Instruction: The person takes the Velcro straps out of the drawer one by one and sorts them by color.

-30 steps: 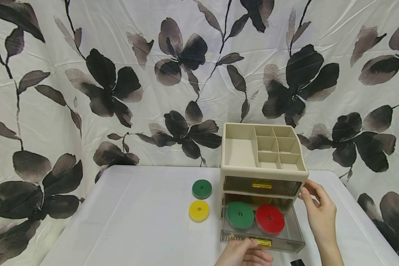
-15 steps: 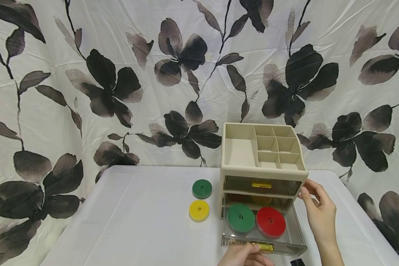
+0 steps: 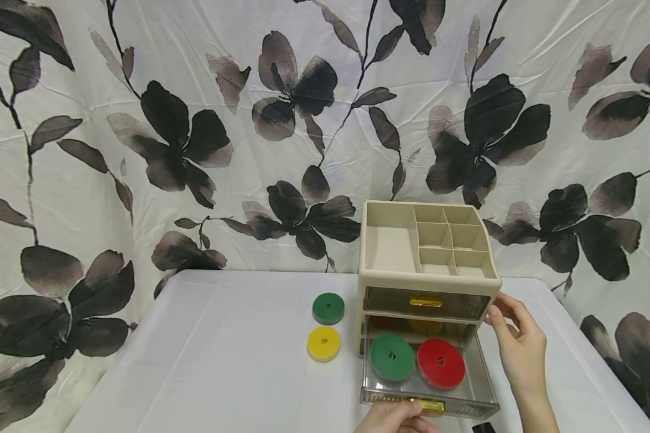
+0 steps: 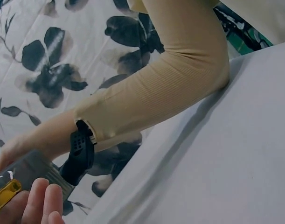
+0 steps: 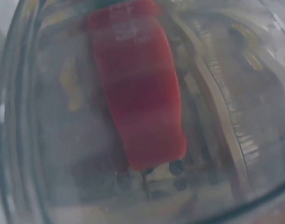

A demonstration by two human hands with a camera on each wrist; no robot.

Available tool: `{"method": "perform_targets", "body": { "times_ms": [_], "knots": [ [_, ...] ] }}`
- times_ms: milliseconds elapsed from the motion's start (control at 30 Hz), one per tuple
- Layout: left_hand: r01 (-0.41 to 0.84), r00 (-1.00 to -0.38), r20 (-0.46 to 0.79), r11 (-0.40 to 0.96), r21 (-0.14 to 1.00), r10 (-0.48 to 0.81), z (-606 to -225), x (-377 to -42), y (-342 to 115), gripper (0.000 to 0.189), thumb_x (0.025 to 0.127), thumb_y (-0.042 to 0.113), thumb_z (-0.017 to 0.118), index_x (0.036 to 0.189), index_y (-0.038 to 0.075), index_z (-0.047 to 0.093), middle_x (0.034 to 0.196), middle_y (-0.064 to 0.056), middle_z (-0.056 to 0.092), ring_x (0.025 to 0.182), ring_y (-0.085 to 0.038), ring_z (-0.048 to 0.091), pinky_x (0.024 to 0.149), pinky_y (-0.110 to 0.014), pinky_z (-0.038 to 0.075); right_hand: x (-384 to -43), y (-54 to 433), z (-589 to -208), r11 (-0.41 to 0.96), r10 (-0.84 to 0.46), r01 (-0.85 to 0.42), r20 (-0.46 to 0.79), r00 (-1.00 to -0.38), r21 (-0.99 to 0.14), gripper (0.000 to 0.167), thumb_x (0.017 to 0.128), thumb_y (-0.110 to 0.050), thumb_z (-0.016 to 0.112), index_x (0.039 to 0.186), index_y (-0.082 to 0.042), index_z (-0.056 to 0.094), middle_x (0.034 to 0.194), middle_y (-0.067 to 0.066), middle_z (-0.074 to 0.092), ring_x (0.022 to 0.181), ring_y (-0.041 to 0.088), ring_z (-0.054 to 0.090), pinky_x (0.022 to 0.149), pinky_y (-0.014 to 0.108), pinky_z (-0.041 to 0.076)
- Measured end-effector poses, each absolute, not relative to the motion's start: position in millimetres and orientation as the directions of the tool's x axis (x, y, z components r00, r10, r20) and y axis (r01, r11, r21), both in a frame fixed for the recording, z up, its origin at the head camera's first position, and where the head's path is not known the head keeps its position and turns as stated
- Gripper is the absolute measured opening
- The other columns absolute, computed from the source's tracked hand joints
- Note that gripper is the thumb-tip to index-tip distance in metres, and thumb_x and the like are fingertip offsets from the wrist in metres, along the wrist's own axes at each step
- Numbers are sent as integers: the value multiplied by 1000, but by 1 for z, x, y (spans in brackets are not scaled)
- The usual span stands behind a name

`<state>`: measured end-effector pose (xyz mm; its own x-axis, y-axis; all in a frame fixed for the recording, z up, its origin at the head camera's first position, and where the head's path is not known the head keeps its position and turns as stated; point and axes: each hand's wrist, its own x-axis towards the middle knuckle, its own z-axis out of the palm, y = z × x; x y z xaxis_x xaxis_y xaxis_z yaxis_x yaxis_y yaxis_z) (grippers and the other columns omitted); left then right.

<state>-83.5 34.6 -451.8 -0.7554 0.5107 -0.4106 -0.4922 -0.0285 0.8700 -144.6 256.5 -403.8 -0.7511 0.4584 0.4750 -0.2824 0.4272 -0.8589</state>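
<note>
A cream desktop drawer organizer point(image 3: 430, 276) stands on the table. Its lower clear grey drawer point(image 3: 479, 385) is pulled out. My left hand point(image 3: 392, 418) pinches the drawer's gold handle point(image 3: 433, 407), thumb on top; several of its fingers point(image 4: 37, 203) show beside the handle in the left wrist view. My right hand point(image 3: 522, 337) holds the organizer's right side, thumb near the front edge. Inside the drawer lie a green disc point(image 3: 392, 370) and a red disc point(image 3: 441, 376), each with a small centre hole. The right wrist view shows the red disc point(image 5: 137, 88) through clear plastic.
Left of the organizer, a smaller green disc point(image 3: 328, 319) and a yellow disc point(image 3: 323, 352) lie on the white table point(image 3: 222, 361). The upper drawer point(image 3: 395, 307) is closed. Compartments point(image 3: 436, 234) top the organizer. A floral curtain point(image 3: 206, 72) hangs behind.
The lower drawer has slid slightly further toward me, with my left hand on its handle and both discs inside. The right hand has stayed in place.
</note>
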Motion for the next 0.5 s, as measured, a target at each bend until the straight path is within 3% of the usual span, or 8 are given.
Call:
{"method": "perform_targets", "body": {
  "times_ms": [500],
  "knots": [
    [-368,-722,-293,11,930,626,-450,-84,20,46,98,36,47,118,0,67,107,-18,72,88,-8,68,84,-24,56,-145,257,-404,430,457,-280,474,-753,-858,29,93,-4,59,121,2,62,100,-26,59,85,-7,61,72,5,49]
  ]
}}
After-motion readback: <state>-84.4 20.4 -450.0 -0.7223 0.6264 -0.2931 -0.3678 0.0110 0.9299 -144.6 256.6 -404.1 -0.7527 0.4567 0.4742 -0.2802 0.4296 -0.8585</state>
